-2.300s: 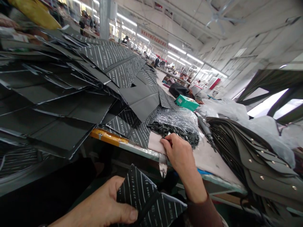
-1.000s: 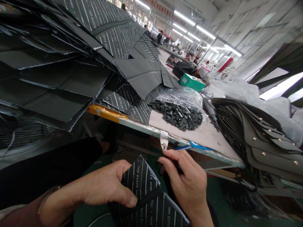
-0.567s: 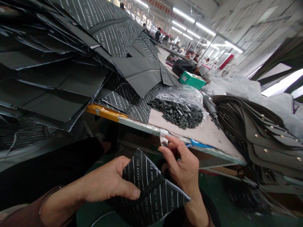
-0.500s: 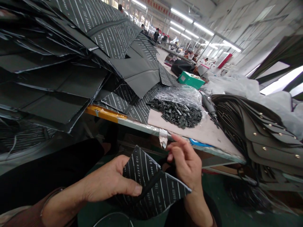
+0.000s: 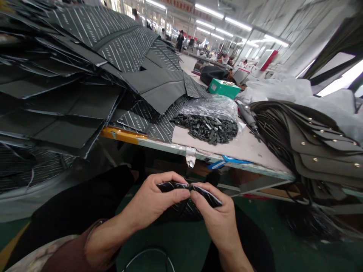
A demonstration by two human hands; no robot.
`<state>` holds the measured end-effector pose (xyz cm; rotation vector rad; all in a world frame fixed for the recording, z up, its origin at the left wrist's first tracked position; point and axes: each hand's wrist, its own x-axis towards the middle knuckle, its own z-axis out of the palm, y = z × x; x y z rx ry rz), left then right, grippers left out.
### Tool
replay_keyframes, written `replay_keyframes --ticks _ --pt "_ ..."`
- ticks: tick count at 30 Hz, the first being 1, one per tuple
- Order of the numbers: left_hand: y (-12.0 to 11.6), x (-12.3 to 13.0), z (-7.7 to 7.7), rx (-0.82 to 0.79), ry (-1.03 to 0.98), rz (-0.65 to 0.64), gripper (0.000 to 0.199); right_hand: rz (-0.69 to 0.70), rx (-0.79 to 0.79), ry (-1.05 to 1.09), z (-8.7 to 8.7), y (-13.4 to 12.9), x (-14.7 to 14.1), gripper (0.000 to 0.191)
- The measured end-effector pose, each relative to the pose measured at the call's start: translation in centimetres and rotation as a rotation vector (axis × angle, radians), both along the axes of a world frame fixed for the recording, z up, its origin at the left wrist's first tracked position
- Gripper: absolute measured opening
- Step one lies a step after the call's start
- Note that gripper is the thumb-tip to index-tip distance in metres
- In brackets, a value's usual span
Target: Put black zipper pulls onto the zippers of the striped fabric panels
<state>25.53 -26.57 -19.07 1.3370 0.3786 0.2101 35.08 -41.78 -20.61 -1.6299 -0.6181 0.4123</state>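
Note:
Between my hands, above my lap, is a dark lining panel [image 5: 188,210] printed with white stripes and lettering. My left hand [image 5: 153,200] pinches its upper edge between thumb and fingers. On the other side of the panel's middle, my right hand [image 5: 217,211] grips the same edge, the two thumb tips almost meeting. A dark zipper-like strip runs down the panel from that spot. Whether a small part sits between the fingertips cannot be made out. Beyond the hands, on the table, a clear plastic bag [image 5: 211,107] lies open with many small black metal pieces [image 5: 214,130] spilling from its mouth.
Stacked dark panels [image 5: 161,88] cover the table's left side and overhang its edge. To the right lie a screwdriver-like tool [image 5: 248,117] and a pile of dark flaps with studs [image 5: 309,143]. A green box [image 5: 224,88] stands behind the bag. The table edge [image 5: 170,146] runs just ahead.
My right hand has come from near the table edge to the panel and now grips its upper edge. My left hand has shifted along that edge, and the panel has turned edge-up.

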Motion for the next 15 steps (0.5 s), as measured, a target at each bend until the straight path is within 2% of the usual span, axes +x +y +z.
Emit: replay_keyframes --ticks 3,8,10,12,14,15 --pt "-0.3 0.6 0.1 -0.033 0.010 0.040 0.015 0.042 0.060 -0.162 0.0 -0.3 0.1 0.017" --pt "-0.6 1.4 -0.5 -0.386 0.104 0.096 0.027 0.174 0.139 -0.623 0.4 -1.0 0.0 0.027" --pt "-0.7 1.4 -0.8 -0.445 0.102 0.090 0.030 0.170 0.146 -0.727 0.7 -1.0 -0.2 0.030" --pt "-0.8 1.3 -0.9 -0.421 0.052 0.063 0.028 0.063 0.148 -0.682 0.9 -0.8 -0.2 0.028" --pt "-1.0 1.1 -0.9 -0.386 0.012 0.052 0.027 -0.023 0.128 -0.514 1.1 -0.5 -0.1 0.025" --pt "-1.0 1.0 -0.9 -0.379 0.009 0.054 0.026 -0.016 0.111 -0.420 1.1 -0.3 0.0 0.023"
